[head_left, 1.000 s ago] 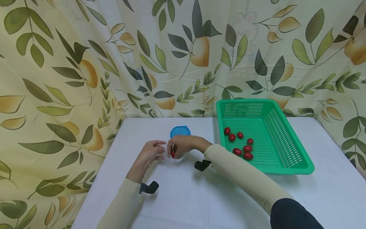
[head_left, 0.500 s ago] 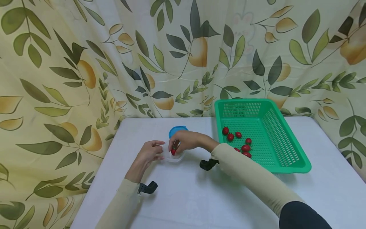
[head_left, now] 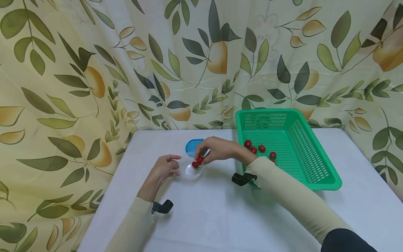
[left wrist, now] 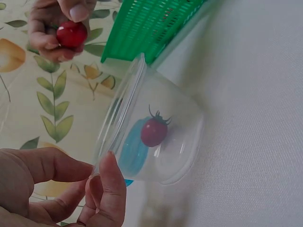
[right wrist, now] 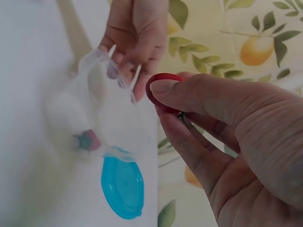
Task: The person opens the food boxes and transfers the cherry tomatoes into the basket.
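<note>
My left hand (head_left: 163, 168) pinches the rim of a clear plastic container (left wrist: 184, 142) between thumb and fingers. Inside it lies one red cherry tomato (left wrist: 155, 132) with a green stem, seen through the wall. Just above the container's right side, my right hand (head_left: 215, 150) holds another cherry tomato (left wrist: 72, 34) between thumb and fingertips. Part of this held tomato is covered by the thumb in the right wrist view. Behind the container sits its blue lid (head_left: 193, 146), flat on the white table.
A green plastic basket (head_left: 325, 157) stands on the right of the white table (head_left: 201, 217), with several cherry tomatoes (head_left: 262, 148) at its left end. My right forearm crosses its front left corner, hiding some of them. A leaf-patterned curtain (head_left: 201, 70) hangs behind the table.
My right hand has lifted up and to the right out of the container, with a cherry tomato in its fingers. The left hand stays at the container's rim.
</note>
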A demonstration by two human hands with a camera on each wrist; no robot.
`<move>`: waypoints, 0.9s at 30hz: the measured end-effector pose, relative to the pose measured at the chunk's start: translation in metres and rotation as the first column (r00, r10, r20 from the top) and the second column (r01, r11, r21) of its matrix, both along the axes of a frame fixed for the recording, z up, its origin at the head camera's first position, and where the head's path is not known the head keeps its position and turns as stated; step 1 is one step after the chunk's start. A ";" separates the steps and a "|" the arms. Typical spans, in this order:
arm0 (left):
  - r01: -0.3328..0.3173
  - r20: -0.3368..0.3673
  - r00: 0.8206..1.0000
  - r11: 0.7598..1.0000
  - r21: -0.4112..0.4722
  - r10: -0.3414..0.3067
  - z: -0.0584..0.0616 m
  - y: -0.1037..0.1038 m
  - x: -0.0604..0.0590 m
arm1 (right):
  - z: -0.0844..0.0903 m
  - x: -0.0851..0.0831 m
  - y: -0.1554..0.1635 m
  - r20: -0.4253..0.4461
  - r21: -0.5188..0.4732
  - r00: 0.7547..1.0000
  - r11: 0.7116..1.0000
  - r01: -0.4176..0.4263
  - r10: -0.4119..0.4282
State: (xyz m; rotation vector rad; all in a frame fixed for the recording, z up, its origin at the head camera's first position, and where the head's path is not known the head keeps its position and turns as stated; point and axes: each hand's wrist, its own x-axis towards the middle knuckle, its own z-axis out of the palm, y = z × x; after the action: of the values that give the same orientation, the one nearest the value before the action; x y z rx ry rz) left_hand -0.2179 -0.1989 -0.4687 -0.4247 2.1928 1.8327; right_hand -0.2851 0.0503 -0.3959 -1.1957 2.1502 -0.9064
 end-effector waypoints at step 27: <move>0.003 -0.015 1.000 1.000 -0.024 -0.004 0.001 0.000 0.001 | 0.014 0.007 0.071 0.125 -0.072 0.982 0.986 0.148 -0.139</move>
State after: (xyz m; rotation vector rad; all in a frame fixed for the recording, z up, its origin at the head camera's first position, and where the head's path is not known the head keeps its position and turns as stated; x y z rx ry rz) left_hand -0.2168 -0.1985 -0.4677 -0.4130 2.2256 1.8153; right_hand -0.2786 0.1211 -0.3816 -1.0061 2.1421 -1.1084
